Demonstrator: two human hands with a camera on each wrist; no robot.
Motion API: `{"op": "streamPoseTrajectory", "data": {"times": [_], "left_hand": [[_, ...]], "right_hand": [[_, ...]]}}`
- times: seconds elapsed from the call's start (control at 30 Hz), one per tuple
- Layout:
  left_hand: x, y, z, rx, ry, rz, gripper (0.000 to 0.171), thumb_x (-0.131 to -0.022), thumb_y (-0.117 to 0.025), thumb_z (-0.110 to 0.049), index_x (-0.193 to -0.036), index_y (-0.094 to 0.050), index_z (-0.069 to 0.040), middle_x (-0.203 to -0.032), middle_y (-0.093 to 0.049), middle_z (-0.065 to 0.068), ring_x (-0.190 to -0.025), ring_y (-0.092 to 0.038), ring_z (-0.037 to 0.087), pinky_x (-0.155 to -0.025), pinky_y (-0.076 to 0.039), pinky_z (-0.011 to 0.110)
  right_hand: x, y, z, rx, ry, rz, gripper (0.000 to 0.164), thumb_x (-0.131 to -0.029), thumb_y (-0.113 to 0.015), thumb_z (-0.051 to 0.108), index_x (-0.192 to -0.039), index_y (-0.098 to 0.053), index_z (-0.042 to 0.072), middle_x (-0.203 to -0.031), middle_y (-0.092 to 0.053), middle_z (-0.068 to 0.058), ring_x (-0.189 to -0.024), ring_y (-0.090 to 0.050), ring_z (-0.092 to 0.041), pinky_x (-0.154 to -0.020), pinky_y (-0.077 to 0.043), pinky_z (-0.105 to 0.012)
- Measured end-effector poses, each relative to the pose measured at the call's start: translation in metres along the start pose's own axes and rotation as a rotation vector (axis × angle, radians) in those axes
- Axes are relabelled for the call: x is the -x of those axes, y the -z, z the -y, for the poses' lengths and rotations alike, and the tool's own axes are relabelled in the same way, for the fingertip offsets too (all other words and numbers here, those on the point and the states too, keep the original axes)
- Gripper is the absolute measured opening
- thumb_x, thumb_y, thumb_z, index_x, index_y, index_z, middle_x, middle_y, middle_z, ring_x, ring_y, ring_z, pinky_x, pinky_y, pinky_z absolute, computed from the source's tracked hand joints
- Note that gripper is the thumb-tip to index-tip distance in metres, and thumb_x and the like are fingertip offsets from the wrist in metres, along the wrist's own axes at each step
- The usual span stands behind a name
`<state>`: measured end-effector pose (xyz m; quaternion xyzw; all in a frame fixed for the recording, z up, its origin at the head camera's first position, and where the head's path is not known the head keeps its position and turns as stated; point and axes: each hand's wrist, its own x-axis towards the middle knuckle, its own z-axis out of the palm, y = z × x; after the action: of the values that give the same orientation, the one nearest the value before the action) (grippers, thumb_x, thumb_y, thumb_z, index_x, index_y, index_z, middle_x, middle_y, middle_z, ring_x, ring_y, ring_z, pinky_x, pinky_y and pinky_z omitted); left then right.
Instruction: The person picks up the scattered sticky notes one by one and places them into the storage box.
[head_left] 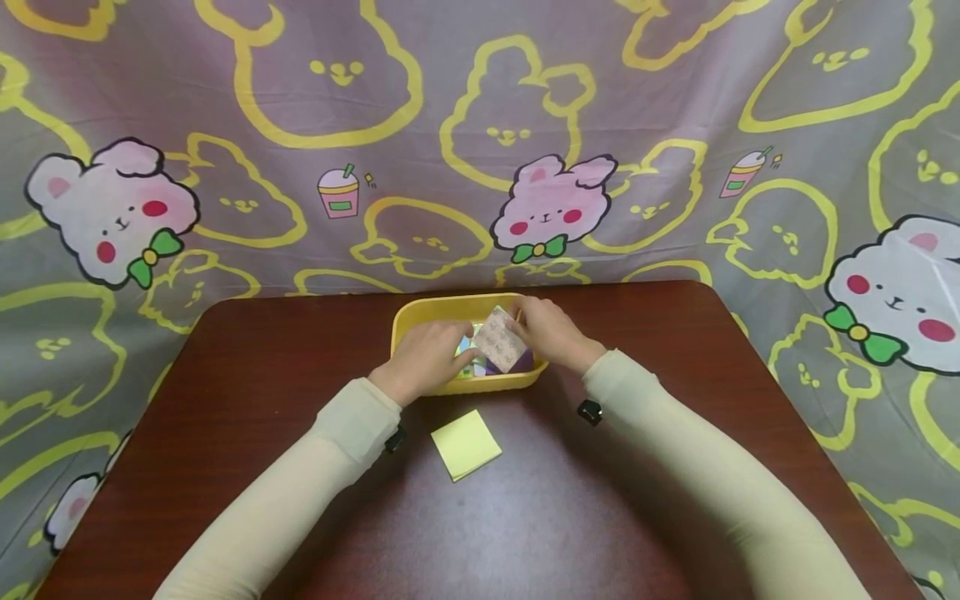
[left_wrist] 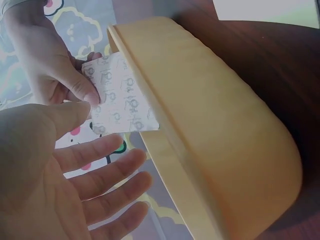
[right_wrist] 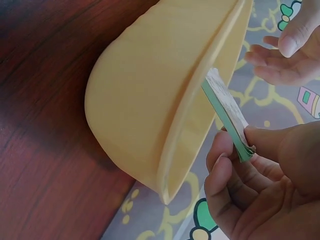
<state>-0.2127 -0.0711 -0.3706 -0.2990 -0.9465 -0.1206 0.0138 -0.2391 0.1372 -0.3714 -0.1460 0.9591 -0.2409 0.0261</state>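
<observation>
My right hand (head_left: pixel 555 333) pinches a small square sticky note pad (head_left: pixel 501 340) by one corner, between thumb and fingers. A pale printed backing with brownish marks covers one face of the pad. In the right wrist view the pad (right_wrist: pixel 227 117) shows a green edge. Both hands are over a yellow plastic basket (head_left: pixel 468 386). My left hand (left_wrist: pixel 95 165) is close beside the pad, its fingers spread and nothing in its grip. Partly hidden behind the hands, purple and light-coloured items (head_left: pixel 517 363) lie inside the basket.
A yellow sticky note pad (head_left: pixel 466 445) lies on the dark wood table (head_left: pixel 285 400), in front of the basket. Behind the table hangs a patterned cloth (head_left: pixel 442 100) that also runs down both sides.
</observation>
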Motion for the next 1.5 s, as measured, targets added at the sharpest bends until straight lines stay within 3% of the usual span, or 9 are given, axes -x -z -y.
{"op": "streamPoseTrajectory", "data": {"times": [0.53, 0.7, 0.83, 1.1, 1.5], "left_hand": [[0.002, -0.01, 0.008, -0.012, 0.029, 0.007, 0.036, -0.09, -0.058, -0.038, -0.111, -0.064, -0.009, -0.093, -0.066, 0.004, -0.079, -0.061, 0.021, -0.064, -0.049, 0.039], [0.003, -0.012, 0.01, -0.012, 0.028, 0.003, 0.035, -0.09, -0.058, -0.037, -0.111, -0.064, -0.009, -0.094, -0.067, 0.005, -0.083, -0.062, 0.023, -0.069, -0.049, 0.041], [0.004, -0.013, 0.011, -0.015, 0.035, 0.021, 0.035, -0.091, -0.057, -0.037, -0.112, -0.064, -0.01, -0.097, -0.067, 0.005, -0.083, -0.062, 0.023, -0.07, -0.05, 0.041], [0.004, -0.013, 0.012, -0.013, 0.045, 0.043, 0.036, -0.091, -0.056, -0.037, -0.113, -0.063, -0.009, -0.097, -0.067, 0.005, -0.083, -0.062, 0.022, -0.069, -0.05, 0.041], [0.003, -0.013, 0.013, -0.007, 0.045, 0.038, 0.036, -0.091, -0.056, -0.036, -0.113, -0.063, -0.009, -0.096, -0.066, 0.005, -0.079, -0.06, 0.02, -0.066, -0.049, 0.04]], "right_hand": [[-0.001, -0.011, -0.006, 0.02, 0.006, 0.042, 0.018, -0.092, -0.057, 0.02, -0.1, -0.06, 0.004, -0.078, -0.061, -0.006, -0.067, -0.055, -0.018, -0.059, -0.047, -0.031], [-0.002, -0.012, -0.007, 0.022, -0.013, 0.062, 0.024, -0.091, -0.058, 0.018, -0.109, -0.061, 0.002, -0.084, -0.063, -0.007, -0.072, -0.058, -0.018, -0.063, -0.049, -0.031], [-0.001, -0.012, -0.007, 0.018, -0.019, 0.073, 0.034, -0.089, -0.061, 0.022, -0.115, -0.061, 0.0, -0.086, -0.065, -0.007, -0.069, -0.058, -0.017, -0.061, -0.049, -0.03], [0.0, -0.011, -0.006, -0.001, -0.048, 0.094, 0.042, -0.088, -0.061, 0.032, -0.116, -0.061, 0.001, -0.066, -0.056, -0.004, -0.052, -0.052, -0.015, -0.047, -0.042, -0.027], [0.002, -0.008, -0.001, 0.062, -0.056, 0.094, 0.046, -0.089, -0.059, 0.038, -0.118, -0.062, 0.002, -0.07, -0.059, -0.005, -0.056, -0.054, -0.017, -0.05, -0.044, -0.031]]}}
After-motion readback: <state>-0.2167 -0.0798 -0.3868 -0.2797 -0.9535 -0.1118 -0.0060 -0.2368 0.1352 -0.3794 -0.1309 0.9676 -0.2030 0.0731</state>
